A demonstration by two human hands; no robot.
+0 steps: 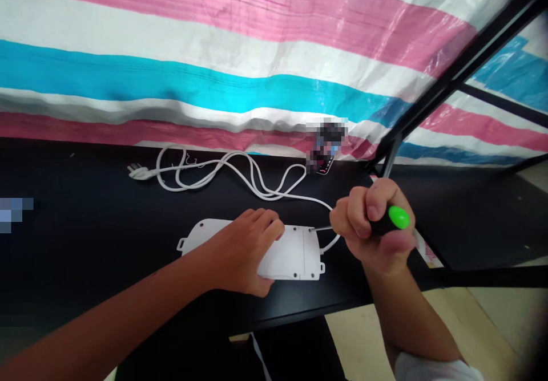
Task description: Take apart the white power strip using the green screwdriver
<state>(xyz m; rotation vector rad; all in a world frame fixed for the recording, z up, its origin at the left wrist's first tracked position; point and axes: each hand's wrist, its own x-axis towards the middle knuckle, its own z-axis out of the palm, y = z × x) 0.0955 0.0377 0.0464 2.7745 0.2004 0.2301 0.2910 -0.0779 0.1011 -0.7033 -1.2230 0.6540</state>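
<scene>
A white power strip (285,258) lies on the black table with its screwed back face up. Across its middle, my left hand (252,250) grips it from both long edges, thumb on the near side. My right hand (372,227) is wrapped round a screwdriver (399,218) with a black and green handle. The thin metal shaft points left, and its tip is at a screw (310,230) near the strip's far right corner. Whether the tip sits in the screw head cannot be made out. More screws show along the right end.
A white cord (269,194) runs from the strip's right end in loops to a plug (139,171) at the back left. Striped plastic sheeting (240,84) hangs behind the table (85,221). Black metal framing (449,87) stands at the right. A partly blurred object (326,147) lies at the back.
</scene>
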